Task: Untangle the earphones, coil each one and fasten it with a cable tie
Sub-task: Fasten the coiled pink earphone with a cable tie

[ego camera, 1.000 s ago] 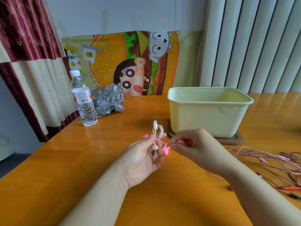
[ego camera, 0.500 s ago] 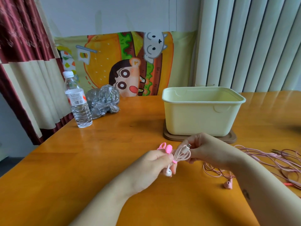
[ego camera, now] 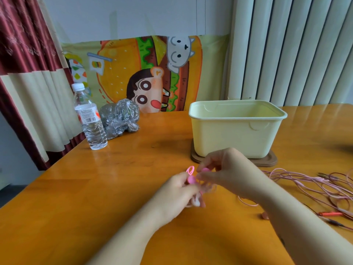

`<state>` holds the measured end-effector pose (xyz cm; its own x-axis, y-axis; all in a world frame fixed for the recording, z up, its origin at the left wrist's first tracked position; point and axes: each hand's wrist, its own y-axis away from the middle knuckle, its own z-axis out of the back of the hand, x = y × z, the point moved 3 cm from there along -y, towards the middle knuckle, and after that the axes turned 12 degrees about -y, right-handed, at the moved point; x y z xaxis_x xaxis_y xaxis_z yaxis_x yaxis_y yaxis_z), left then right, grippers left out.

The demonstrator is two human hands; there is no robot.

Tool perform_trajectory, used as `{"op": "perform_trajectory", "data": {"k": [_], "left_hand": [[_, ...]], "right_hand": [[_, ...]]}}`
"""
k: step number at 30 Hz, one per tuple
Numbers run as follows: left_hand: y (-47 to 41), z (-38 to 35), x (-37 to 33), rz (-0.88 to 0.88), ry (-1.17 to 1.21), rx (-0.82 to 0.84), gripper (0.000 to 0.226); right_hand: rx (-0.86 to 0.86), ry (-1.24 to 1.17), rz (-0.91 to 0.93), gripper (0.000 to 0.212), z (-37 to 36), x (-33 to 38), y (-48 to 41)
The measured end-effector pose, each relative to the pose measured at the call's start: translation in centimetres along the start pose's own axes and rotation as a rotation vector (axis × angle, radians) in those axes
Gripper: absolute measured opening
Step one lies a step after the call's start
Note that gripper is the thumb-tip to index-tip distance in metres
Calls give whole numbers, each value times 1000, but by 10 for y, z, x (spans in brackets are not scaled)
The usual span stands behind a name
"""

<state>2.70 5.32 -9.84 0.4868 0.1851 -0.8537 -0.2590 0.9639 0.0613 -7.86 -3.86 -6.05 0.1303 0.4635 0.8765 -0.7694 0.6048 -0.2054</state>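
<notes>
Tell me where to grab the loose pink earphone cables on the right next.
Probably pinch the pink earphone cables at their left-end loop, coming from above: it seems to arch off the table, while strands farther right lie flat near the red lead.

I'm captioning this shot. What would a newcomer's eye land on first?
Two hands meet front and centre: the left hand grips a coiled earphone, the right hand pinches a pink cable tie. Behind them stands a pale yellow tub, and a tangle of pink cables sprawls to the right.

Coiled earphone (ego camera: 209, 188) blurred (largely covered); tangled cables (ego camera: 315, 180) run off right edge.
</notes>
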Motion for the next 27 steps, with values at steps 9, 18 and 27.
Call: {"op": "perform_trajectory", "data": {"k": [9,18,27], "left_hand": [[-5,11,13,204,788,-220,15],[-2,26,4,66,1087,-245,23],[6,22,3,129,1050,65,26]], "right_hand": [[-222,108,342,7,-33,13,10],[-31,-482,48,9,-17,-6,-3],[78,-428,119,25,-9,-8,-3]]}}
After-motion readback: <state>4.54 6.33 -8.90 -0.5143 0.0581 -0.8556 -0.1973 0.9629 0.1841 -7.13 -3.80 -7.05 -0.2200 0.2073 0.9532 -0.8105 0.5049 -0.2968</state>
